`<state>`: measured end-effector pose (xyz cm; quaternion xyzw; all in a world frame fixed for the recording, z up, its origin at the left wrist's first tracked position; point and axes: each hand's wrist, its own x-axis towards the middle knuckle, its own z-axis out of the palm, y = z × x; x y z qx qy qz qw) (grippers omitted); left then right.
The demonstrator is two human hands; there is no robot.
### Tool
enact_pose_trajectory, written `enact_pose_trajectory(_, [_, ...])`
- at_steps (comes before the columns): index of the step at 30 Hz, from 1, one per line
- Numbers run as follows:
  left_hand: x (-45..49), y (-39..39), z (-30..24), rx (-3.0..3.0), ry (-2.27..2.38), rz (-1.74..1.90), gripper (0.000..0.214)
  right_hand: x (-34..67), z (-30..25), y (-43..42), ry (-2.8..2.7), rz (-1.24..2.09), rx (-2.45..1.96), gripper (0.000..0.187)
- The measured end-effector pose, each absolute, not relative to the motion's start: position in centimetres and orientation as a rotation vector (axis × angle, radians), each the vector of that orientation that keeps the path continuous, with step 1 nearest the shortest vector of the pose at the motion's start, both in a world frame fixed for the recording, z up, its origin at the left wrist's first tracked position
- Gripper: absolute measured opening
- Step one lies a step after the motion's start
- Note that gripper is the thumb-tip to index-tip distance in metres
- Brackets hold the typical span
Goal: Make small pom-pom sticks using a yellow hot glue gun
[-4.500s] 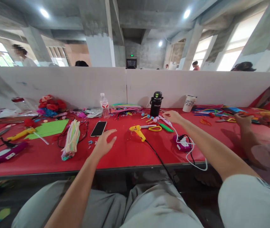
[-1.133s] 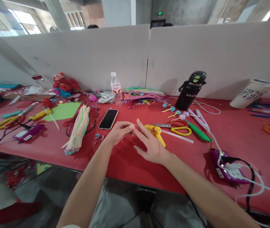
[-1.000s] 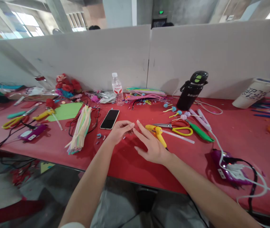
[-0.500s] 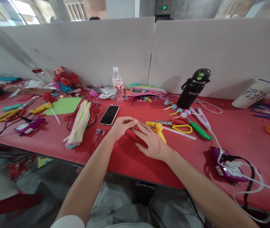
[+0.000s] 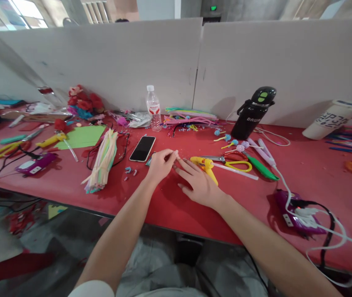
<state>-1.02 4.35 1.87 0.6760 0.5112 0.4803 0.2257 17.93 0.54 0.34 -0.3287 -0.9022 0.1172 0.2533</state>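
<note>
Both hands rest on the red table (image 5: 170, 206) near its middle. My left hand (image 5: 161, 164) is pinched, thumb against fingertips, right at the fingertips of my right hand (image 5: 198, 183). What the pinch holds is too small to make out. My right hand lies flat with its fingers stretched out toward the left hand. A black phone (image 5: 142, 148) lies face up just left of the left hand. A yellow glue gun (image 5: 206, 166) sits right behind the right hand, beside yellow-handled scissors (image 5: 231, 163).
A bundle of pale pipe cleaners (image 5: 102, 161) lies to the left. A water bottle (image 5: 153, 108), a black flask (image 5: 252, 113) and a paper cup (image 5: 330, 119) stand along the white partition (image 5: 256, 62). A purple power strip (image 5: 299, 210) with white cables sits at the right.
My right hand came back from the far items beside the flask to the table's middle. Both hands met there, and the left closed from open into a pinch at the right fingertips.
</note>
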Motion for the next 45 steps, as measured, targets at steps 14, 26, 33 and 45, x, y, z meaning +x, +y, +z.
enact_pose_trajectory(14, [-2.0, 4.6, 2.5, 1.466, 1.229, 1.396, 0.029, 17.7, 0.5, 0.1, -1.976, 0.816, -0.742, 0.049])
enact_pose_trajectory(26, [-2.4, 4.7, 2.3, 1.462, 1.070, 1.393, 0.043, 17.1, 1.7, -0.5, -1.411, 1.620, -0.540, 0.043])
enact_pose_trajectory(33, [-2.5, 4.1, 2.9, 1.411, 0.990, 1.096, 0.054, 17.5, 2.8, -0.6, -1.615, 1.477, -0.641, 0.053])
enact_pose_trajectory(45, [-2.4, 4.2, 2.4, 1.772, 1.093, 0.900, 0.038, 17.4, 2.1, -0.2, -1.604, 1.488, -0.656, 0.061])
